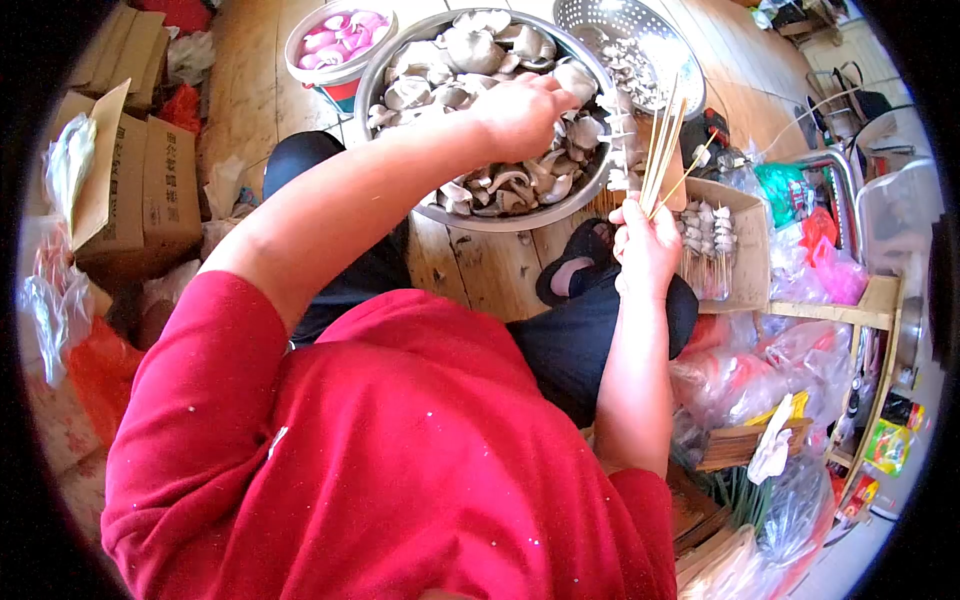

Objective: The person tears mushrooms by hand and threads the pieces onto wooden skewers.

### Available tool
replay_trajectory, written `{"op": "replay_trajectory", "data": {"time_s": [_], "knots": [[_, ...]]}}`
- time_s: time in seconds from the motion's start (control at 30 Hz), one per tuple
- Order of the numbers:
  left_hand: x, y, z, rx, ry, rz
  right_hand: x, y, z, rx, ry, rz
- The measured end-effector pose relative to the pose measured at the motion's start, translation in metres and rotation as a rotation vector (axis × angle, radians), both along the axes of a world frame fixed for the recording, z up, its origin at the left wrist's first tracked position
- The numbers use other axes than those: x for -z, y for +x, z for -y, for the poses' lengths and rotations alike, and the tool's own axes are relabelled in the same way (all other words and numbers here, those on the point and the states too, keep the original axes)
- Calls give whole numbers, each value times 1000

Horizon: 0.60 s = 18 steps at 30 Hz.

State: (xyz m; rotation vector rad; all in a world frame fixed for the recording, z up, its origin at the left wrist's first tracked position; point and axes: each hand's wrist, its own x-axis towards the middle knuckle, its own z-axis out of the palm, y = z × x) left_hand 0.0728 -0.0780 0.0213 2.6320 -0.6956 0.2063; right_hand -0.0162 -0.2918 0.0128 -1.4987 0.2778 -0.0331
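Pieces of grey mushroom [520, 190] fill a large metal basin [480, 224]. Over the pile is my left hand [530, 115], its fingers curled down and closed; what they hold, if anything, is hidden beneath them. My right hand [645, 240] is closed around several thin wooden skewers [660, 150] beside the basin's right rim. Mushroom pieces are threaded on one skewer [620, 135] at that hand, while the other sticks look bare and fan upward. Right of this hand, a cardboard box [750, 250] holds several loaded mushroom skewers [708, 235].
A bucket of peeled pink onions [340, 45] stands left of the basin. Behind on the right is a metal colander [690, 70] with small pieces. Cardboard boxes [150, 190] line the left; plastic bags [740, 370] and a wooden frame [870, 305] are at the right.
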Motion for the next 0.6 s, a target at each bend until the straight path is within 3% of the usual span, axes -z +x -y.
{"op": "replay_trajectory", "data": {"time_s": [0.1, 0.17, 0.3, 0.33, 0.43, 0.5, 0.57, 0.6], "knots": [[7, 11, 16, 11, 191, -23, -1, -1, 1, 33, 3, -15], [-14, 9, 16, -25, 365, -355, 1, 1, 5, -15, -36, -16], [-4, 13, -9, -163, 291, -294, 3, 11, 11, -108, -162, -40], [0, 12, -13, -203, 128, -223, -1, 15, 10, -134, -192, -66], [3, 8, -14, -197, -25, -201, -3, 33, 13, -285, -254, -105], [7, 3, -15, -152, -48, -171, 1, 46, 17, -342, -312, -126], [12, -4, -15, 8, -26, 99, 5, 56, 19, -377, -393, -145], [11, -6, -12, 57, 30, 99, 8, 59, 20, -392, -364, -164]]}}
